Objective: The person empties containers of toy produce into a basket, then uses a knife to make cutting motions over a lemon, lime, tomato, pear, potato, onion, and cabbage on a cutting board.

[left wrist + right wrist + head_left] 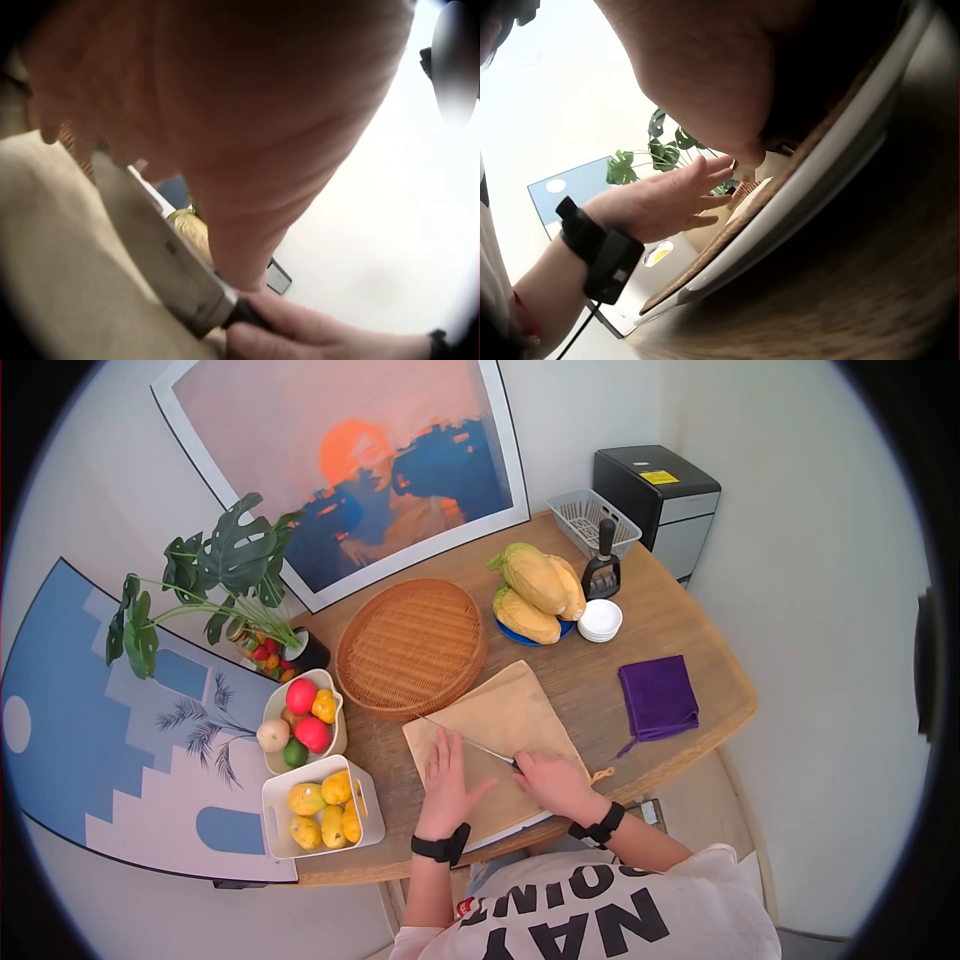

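Observation:
A kitchen knife [480, 748] lies low over a tan cloth [510, 700], its blade slanting toward the upper left. My right hand [555, 780] grips its black handle. The broad steel blade [154, 240] shows edge-on to the cloth in the left wrist view. On the other side of the blade, my left hand [448, 790] has its fingers straight and spread near the tip, with the thumb apart. A short yellowish drawstring [602, 773] sticks out at the cloth's right corner. In the right wrist view, a white rim [810, 195] runs below a brown edge.
A round wicker tray [410, 645] sits just beyond the cloth. White bins hold yellow fruit [332, 826] and mixed produce [312, 736] at left. Large yellow produce [535, 580], white dishes [600, 619] and a black-handled tool [602, 565] stand behind; a purple cloth [658, 698] lies right.

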The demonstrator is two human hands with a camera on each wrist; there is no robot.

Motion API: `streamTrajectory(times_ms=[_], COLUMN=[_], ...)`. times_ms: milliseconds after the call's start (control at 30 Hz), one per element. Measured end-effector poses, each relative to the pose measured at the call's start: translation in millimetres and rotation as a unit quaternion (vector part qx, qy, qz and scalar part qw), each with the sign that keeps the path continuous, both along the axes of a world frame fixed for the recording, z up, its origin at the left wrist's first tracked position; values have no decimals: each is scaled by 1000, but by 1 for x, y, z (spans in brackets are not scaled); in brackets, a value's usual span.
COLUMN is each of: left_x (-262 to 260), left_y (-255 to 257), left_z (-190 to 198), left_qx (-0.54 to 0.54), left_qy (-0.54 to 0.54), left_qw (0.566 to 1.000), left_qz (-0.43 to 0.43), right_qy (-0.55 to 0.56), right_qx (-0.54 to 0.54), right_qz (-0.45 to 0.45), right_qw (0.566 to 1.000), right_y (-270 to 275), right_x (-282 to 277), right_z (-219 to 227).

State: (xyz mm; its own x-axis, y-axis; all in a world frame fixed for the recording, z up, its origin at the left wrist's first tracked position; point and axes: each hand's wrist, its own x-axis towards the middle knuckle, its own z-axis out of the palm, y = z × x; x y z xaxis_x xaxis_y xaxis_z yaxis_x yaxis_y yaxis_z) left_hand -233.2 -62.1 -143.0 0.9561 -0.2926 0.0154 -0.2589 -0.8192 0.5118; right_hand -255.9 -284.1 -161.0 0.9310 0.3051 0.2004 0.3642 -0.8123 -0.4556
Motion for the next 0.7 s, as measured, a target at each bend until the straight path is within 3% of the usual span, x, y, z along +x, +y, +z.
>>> streamTrajectory(times_ms=[133,267,400,500,600,700], left_x=[-13,-20,-27,-29,-33,-30], left_y=[2,15,15,15,17,21], left_z=[-4,-9,-23,-28,-25,-30], left_qx=[-5,8,40,47,127,119], left_qy=[-28,-53,-59,5,31,30], left_qw=[999,997,995,997,991,992], left_qz=[32,55,76,62,22,19], right_qy=[25,-23,-17,-3,-1,-6], right_qx=[-20,11,13,-4,-18,-33], right_qz=[-6,29,55,60,64,72], right_qw=[999,999,998,998,998,997], right_y=[-5,-21,-33,-35,-34,-33], right_x=[2,20,44,49,49,53], right_z=[6,27,20,21,17,7])
